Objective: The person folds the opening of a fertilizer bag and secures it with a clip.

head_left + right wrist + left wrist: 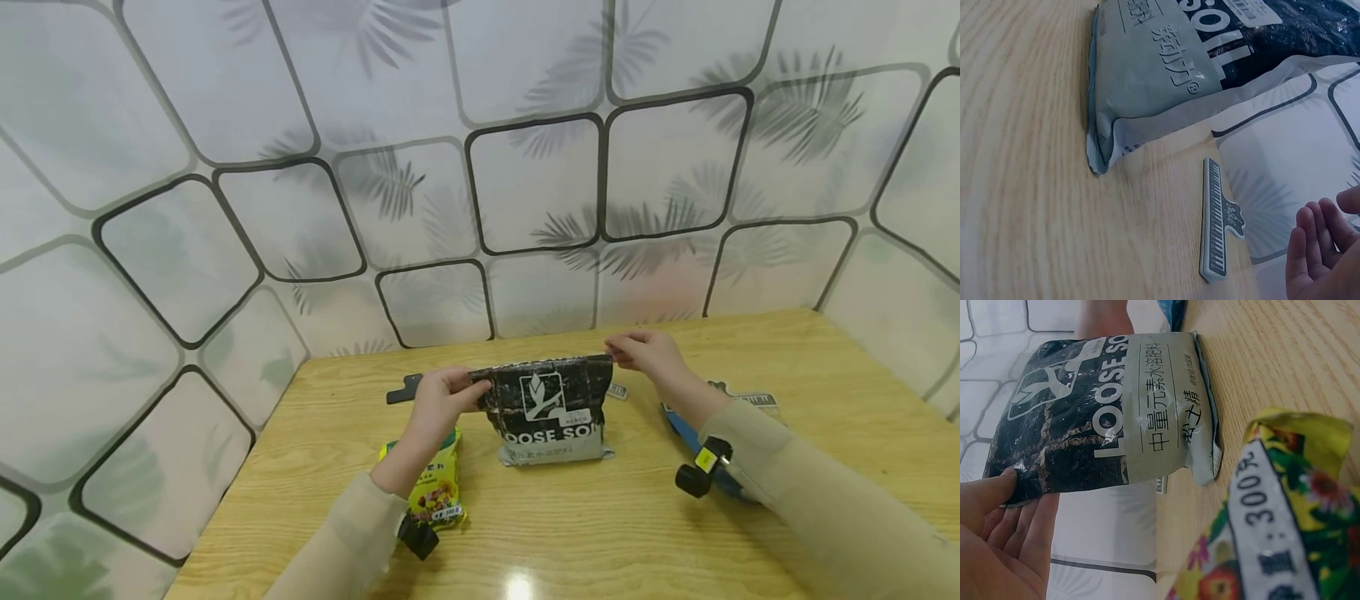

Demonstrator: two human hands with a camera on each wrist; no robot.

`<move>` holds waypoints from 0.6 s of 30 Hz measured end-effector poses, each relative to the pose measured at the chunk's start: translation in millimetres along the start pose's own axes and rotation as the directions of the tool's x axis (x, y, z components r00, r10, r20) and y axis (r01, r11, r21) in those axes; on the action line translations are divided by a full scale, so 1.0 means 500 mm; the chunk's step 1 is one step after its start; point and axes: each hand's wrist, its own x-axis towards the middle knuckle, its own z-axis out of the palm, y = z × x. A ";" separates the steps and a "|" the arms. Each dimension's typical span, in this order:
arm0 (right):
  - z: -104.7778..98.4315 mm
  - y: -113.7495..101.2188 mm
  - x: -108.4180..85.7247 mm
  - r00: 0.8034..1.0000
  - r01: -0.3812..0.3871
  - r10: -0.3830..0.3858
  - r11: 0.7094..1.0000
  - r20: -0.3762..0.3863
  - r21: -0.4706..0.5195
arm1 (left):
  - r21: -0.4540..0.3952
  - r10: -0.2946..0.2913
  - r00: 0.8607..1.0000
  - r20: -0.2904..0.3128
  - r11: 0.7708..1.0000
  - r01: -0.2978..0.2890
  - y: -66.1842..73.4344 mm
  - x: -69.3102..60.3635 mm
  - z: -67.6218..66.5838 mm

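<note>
A black and pale-grey soil bag (551,417) stands upright on the table, its lettering reading "LOOSE SO...". My left hand (447,396) pinches the bag's upper left corner, thumb in front and fingers behind, as the left wrist view also shows. Beside the upper right corner is my right hand (648,354), fingers slightly bent. In the right wrist view the right hand (1325,250) has a gap between thumb and fingertips, with no bag in it. A piano-patterned clip (1215,222) lies behind the bag.
A yellow flowered packet (438,492) lies partly under my left forearm. Behind the left hand is a dark clip (405,390). At right, a blue packet (681,429) lies partly hidden by my right arm, near another piano-patterned clip (753,400). A patterned curtain (540,192) borders the table.
</note>
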 end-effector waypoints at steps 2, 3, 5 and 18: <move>0.001 -0.001 0.004 1.000 0.002 -0.002 1.000 -0.004 -0.007 | 0.001 0.002 1.000 -0.004 1.000 -0.002 0.001 0.000 0.000; 0.001 -0.002 0.006 1.000 -0.002 0.002 1.000 -0.007 -0.006 | 0.002 0.002 1.000 -0.006 1.000 -0.002 0.001 -0.001 0.000; 0.003 -0.002 0.011 1.000 -0.004 0.004 1.000 -0.012 -0.005 | 0.010 0.004 1.000 -0.011 1.000 -0.004 0.001 -0.001 0.000; 0.006 0.009 0.034 0.999 -0.017 0.017 1.000 -0.030 -0.006 | 0.018 -0.019 1.000 -0.019 1.000 0.019 0.005 0.000 0.002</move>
